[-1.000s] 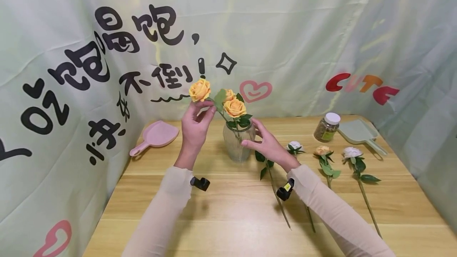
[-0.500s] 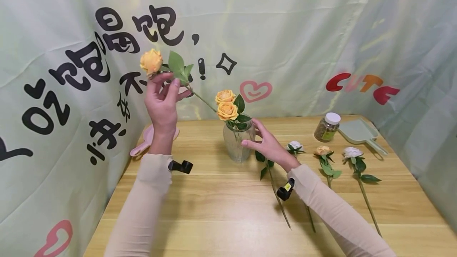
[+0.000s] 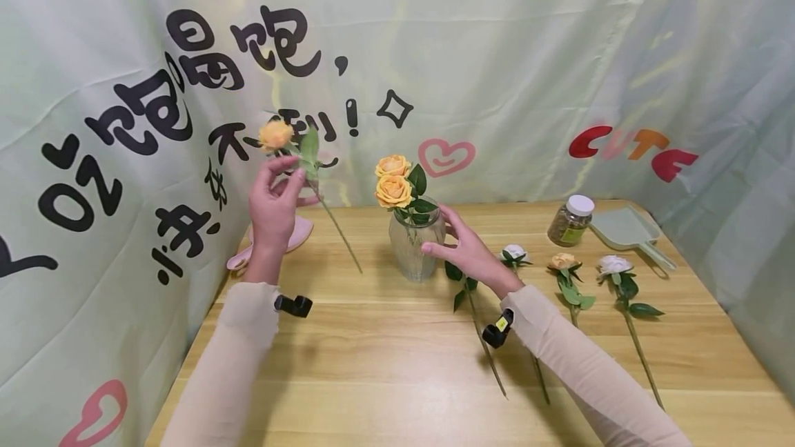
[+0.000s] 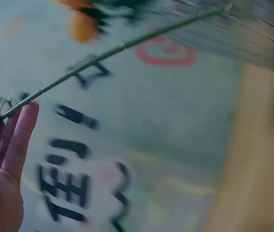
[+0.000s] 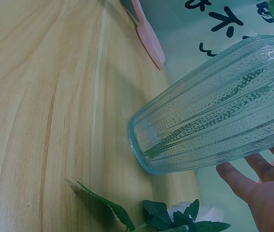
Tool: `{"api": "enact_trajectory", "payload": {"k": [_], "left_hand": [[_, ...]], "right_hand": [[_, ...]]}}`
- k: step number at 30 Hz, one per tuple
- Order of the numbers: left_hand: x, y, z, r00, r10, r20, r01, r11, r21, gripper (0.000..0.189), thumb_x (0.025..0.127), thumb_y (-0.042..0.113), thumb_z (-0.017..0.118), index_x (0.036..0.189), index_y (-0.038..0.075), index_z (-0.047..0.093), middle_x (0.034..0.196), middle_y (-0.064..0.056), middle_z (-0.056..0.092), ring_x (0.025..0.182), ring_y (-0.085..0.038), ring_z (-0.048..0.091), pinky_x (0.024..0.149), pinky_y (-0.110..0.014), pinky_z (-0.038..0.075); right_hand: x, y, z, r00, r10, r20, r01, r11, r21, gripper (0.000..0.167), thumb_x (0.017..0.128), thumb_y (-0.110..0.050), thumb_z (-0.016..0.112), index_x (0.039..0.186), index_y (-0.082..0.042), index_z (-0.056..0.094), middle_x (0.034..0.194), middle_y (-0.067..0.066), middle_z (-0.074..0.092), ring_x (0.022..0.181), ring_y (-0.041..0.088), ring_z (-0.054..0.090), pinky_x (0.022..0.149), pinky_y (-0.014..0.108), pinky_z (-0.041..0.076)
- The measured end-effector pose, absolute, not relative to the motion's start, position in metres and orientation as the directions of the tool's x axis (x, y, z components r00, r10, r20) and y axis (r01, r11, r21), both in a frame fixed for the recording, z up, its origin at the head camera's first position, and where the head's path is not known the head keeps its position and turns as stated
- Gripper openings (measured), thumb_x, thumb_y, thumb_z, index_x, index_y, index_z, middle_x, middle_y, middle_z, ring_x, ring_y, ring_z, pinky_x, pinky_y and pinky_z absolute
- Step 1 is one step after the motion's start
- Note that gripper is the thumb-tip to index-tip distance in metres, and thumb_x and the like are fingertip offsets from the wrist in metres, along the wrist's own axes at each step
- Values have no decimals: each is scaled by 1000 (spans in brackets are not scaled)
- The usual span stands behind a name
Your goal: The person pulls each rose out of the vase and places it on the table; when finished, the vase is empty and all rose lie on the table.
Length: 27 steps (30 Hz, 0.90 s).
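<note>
Since half a second ago the left hand [image 3: 273,205] has dropped lower with its orange rose [image 3: 276,134], and the stem now slants down toward the counter [image 3: 385,364] instead of pointing at the vase; the right hand has not shifted. The left hand pinches the stem just under the bloom, beside a leaf, above the counter's far left corner by the pink scoop [image 3: 297,234]. The rose looks artificial: light, with a thin, fairly stiff stem that likely bends a little, so a pinch high on the stem suits it; the petals and leaves would crush or pull off. The right hand [image 3: 467,251] rests with straight fingers against the ribbed glass vase [image 3: 415,248], which holds two orange roses [image 3: 394,183]. Glass is heavier, slippery and breakable; steadying its side near the rim seems wise.
</note>
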<state>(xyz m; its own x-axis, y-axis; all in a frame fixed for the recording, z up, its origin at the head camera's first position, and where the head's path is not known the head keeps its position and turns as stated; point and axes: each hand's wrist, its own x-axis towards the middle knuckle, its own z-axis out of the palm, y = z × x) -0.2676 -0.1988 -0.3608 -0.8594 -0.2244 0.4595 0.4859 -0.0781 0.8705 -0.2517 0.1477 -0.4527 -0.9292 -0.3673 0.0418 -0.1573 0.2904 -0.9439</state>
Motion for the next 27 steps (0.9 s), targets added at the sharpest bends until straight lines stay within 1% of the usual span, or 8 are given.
{"api": "enact_trajectory", "payload": {"k": [3,5,9,12,16,21,24,27], "left_hand": [[-268,-203,-392,-929,-128,348,352,-14,936,26,106,4,69,132,2,64,126,-4,65,89,-15,76,74,-37,71],[-268,-204,-413,-961,-74,267,266,26,964,28,107,6,69,134,2,62,126,-4,66,91,-14,76,76,-38,71],[-267,-203,-451,-993,13,119,120,92,989,31,107,12,71,135,3,62,124,-13,70,92,-14,77,80,-39,71],[-264,-200,-475,-998,63,29,38,155,987,32,108,17,71,136,5,63,131,-17,68,92,-15,77,81,-39,71],[-260,-195,-498,-993,100,-65,-43,206,978,32,108,19,71,137,7,63,146,-16,60,98,-18,77,78,-38,72],[-257,-184,-514,-975,136,-178,-145,219,965,36,105,12,74,139,9,63,156,-16,53,105,-23,74,76,-39,72],[-254,-177,-518,-963,146,-225,-191,212,958,39,104,5,73,141,8,62,157,-19,54,110,-29,72,78,-39,72],[-251,-172,-522,-959,153,-238,-205,204,957,41,103,0,72,141,7,62,155,-23,56,110,-31,73,78,-39,72]], "right_hand": [[-252,147,-452,-928,-370,41,-157,290,-944,94,105,-30,76,176,-29,13,183,16,12,165,47,23,129,66,38],[-252,147,-453,-928,-370,41,-158,292,-943,95,105,-31,76,176,-29,13,183,16,12,165,47,23,129,66,38],[-253,147,-453,-928,-369,40,-157,292,-943,96,105,-32,76,176,-29,13,183,16,12,166,46,23,129,67,38],[-254,147,-454,-928,-370,41,-158,291,-943,96,104,-33,77,176,-29,13,183,16,12,166,46,23,129,67,38],[-254,147,-454,-928,-371,41,-158,291,-943,96,104,-35,77,176,-30,14,183,15,13,166,46,23,129,67,38],[-253,147,-453,-929,-368,37,-152,290,-945,95,104,-34,77,176,-30,14,183,15,12,166,46,23,129,67,38],[-253,147,-453,-930,-367,36,-151,290,-945,95,105,-32,76,176,-30,14,183,16,11,166,46,23,129,67,38],[-253,147,-453,-929,-367,36,-151,289,-946,95,105,-32,76,176,-30,13,183,16,11,166,46,22,129,67,38]]}}
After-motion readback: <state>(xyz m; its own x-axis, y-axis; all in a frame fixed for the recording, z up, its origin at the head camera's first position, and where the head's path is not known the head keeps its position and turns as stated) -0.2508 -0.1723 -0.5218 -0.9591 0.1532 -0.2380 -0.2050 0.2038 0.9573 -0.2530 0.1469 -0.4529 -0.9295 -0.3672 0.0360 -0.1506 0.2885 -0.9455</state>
